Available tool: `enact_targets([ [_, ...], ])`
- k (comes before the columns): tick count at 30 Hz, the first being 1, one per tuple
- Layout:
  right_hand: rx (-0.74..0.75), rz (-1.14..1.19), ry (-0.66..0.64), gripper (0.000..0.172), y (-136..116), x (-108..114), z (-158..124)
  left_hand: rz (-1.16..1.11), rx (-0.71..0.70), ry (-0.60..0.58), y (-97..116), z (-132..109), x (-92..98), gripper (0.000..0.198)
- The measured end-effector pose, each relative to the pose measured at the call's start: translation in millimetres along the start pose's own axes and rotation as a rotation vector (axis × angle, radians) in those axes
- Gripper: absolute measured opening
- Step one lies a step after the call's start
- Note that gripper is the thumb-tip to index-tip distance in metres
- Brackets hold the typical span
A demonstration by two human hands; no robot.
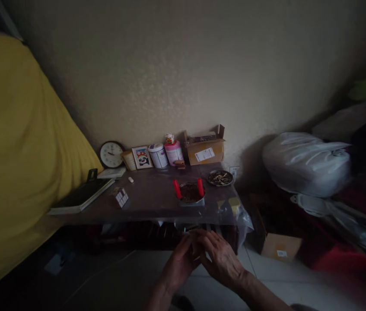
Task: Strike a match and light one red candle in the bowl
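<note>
My left hand (pixel 179 261) and my right hand (pixel 222 257) meet just below the front edge of a low dark table (pixel 157 201). Their fingertips pinch together on a small pale thing (pixel 193 236) that is too dim to name. Both hands have their fingers curled. Right above them on the table stands a small round dish (pixel 191 195) with two red pieces (pixel 177 189) sticking up at its sides.
Along the wall stand a round clock (pixel 111 154), a framed picture (pixel 141 157), two tubs (pixel 158 155), a cardboard box (pixel 205 147). A metal plate (pixel 221 178) and books (pixel 82 195) lie on the table. Yellow bedding (pixel 14 151) is left, a white bag (pixel 306 162) right.
</note>
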State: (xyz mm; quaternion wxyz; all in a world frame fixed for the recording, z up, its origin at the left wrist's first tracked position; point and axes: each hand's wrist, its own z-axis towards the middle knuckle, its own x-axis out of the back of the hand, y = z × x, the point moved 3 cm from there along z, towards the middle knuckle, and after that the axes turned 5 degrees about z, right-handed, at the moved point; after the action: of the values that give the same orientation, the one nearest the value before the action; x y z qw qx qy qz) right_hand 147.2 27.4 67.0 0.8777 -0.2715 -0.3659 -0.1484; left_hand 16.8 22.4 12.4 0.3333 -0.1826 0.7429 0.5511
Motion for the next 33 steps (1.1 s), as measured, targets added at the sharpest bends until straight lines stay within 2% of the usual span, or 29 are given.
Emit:
enact_targets([
  [4,-0.031,-0.015,-0.002,0.012,1.2,-2.2,1.6,-0.006,0.011,0.028,-0.6,-0.7,0.5,0.024],
  [11,-0.037,-0.013,0.024,0.011,5.8,-8.9,0.7,-0.065,-0.015,-0.023,0.5,-1.6,-2.8,0.021],
  [17,-0.01,0.136,-0.051,0.017,7.5,1.6,3.6,-0.037,-0.006,-0.002,2.4,-3.1,0.0,0.025],
  [22,-0.138,0.158,-0.012,0.017,26.6,4.2,5.0,0.044,0.052,0.021,1.0,-4.0,-0.2,0.029],
  [28,-0.22,0.074,-0.111,0.02,30.2,-2.6,2.8,0.101,0.11,0.008,-1.7,-6.5,-4.9,0.025],
  [33,-0.224,0.047,-0.172,0.02,30.5,-2.6,0.6,0.15,0.129,-0.018,-3.7,-6.3,-5.3,0.023],
])
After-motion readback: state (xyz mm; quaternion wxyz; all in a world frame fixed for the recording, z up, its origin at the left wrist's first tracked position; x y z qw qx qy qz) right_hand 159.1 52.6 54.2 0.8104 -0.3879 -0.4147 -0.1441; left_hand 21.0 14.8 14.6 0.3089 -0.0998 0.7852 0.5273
